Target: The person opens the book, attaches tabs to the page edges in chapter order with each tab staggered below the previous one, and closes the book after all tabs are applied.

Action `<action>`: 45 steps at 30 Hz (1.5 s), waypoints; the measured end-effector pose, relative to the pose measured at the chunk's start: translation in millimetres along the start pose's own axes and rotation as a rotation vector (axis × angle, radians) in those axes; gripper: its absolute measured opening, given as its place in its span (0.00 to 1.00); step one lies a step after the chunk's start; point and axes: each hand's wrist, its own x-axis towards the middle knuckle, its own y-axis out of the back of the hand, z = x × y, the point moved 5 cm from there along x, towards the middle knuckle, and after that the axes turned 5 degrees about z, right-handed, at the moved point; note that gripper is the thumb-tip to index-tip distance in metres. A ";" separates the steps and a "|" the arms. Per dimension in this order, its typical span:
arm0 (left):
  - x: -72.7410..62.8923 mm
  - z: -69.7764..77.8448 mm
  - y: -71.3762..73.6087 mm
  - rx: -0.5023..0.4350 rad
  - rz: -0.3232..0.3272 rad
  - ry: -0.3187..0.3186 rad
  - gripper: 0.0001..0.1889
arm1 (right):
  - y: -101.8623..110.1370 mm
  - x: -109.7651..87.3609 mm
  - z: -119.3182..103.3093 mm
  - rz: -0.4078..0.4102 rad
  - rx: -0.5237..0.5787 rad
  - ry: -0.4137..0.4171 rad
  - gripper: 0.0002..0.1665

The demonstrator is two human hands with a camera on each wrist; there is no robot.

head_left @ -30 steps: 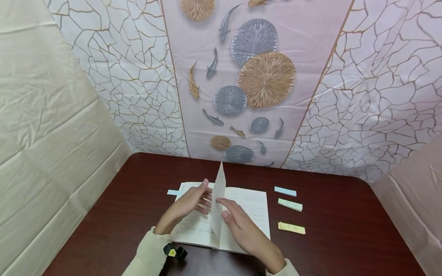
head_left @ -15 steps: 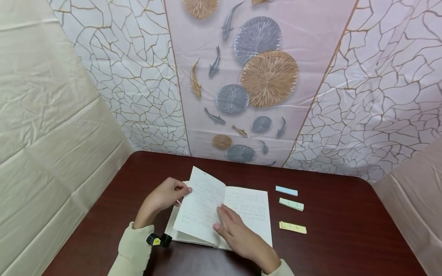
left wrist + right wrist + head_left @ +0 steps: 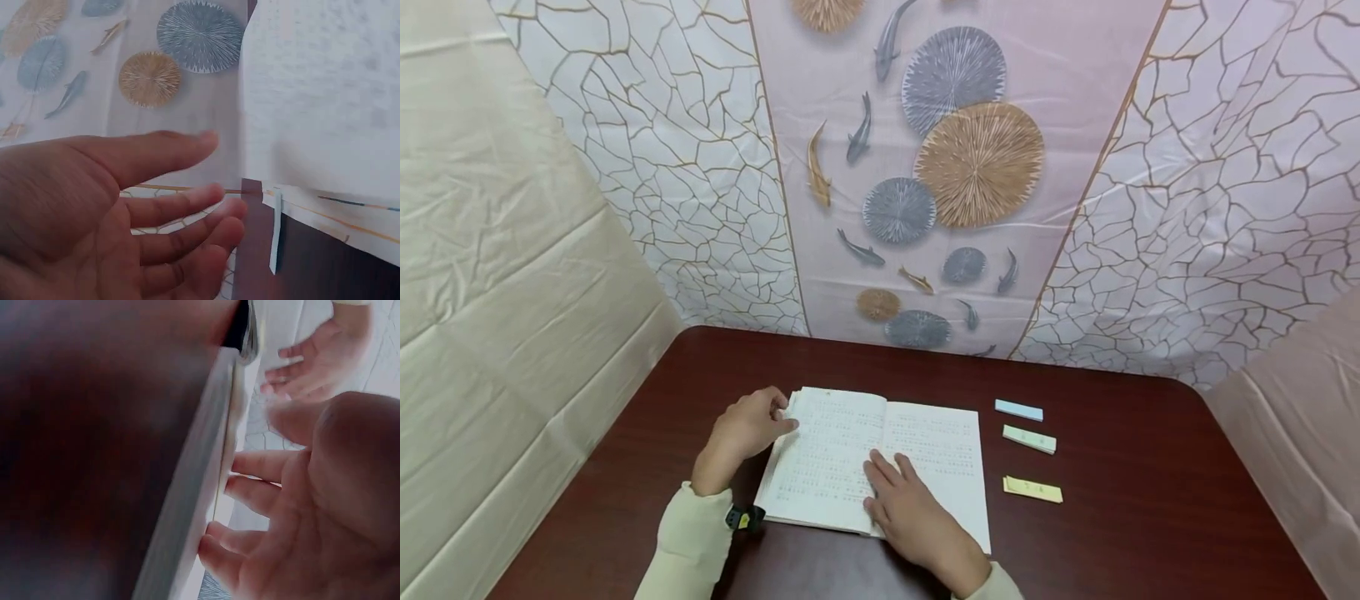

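An open book (image 3: 831,450) with printed white pages lies flat on the dark red table. My left hand (image 3: 741,437) is beside its upper left edge. The left wrist view shows that thumb and fingers (image 3: 175,206) spread apart with nothing between them. A pale blue sticky tab (image 3: 275,234) sticks out from the page edge there; my left hand hides it in the head view. My right hand (image 3: 913,512) rests on the book near the spine, fingers extended, and in the right wrist view its fingertips (image 3: 215,534) touch the page.
Right of the book lie a blue (image 3: 1018,409), a green (image 3: 1029,439) and a yellow pad of sticky tabs (image 3: 1033,489) in a column on the table (image 3: 1135,467). A patterned curtain (image 3: 895,275) hangs behind the table, with beige cloth (image 3: 512,292) at the left.
A page that stood upright between the hands has been turned leftward and now lies flat. The left hand moved left with it and let go. The right hand now rests nearer the spine.
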 end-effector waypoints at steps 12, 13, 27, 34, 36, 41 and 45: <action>-11.4 51.2 -55.6 0.065 -0.229 -0.334 0.52 | 3.1 1.9 9.1 0.057 -0.153 0.022 0.31; -13.1 54.2 -60.4 0.078 -0.237 -0.347 0.53 | 3.2 1.7 8.3 0.055 -0.160 0.025 0.31; -18.6 64.7 -85.0 0.109 -0.279 -0.283 0.54 | 8.8 -1.2 7.3 -0.007 -0.128 0.026 0.33; -16.8 69.0 -87.4 0.122 -0.298 -0.255 0.55 | 42.0 -3.9 42.5 0.133 0.116 -0.116 0.36; -16.3 70.8 -87.8 0.139 -0.305 -0.253 0.55 | 51.3 -6.6 59.8 0.171 0.046 -0.219 0.40; -16.0 71.6 -89.2 0.157 -0.316 -0.246 0.56 | 61.2 -13.5 100.0 0.124 -0.087 -0.430 0.53; -16.3 70.0 -90.0 0.150 -0.315 -0.244 0.56 | 59.5 -16.1 118.7 0.086 -0.102 -0.475 0.60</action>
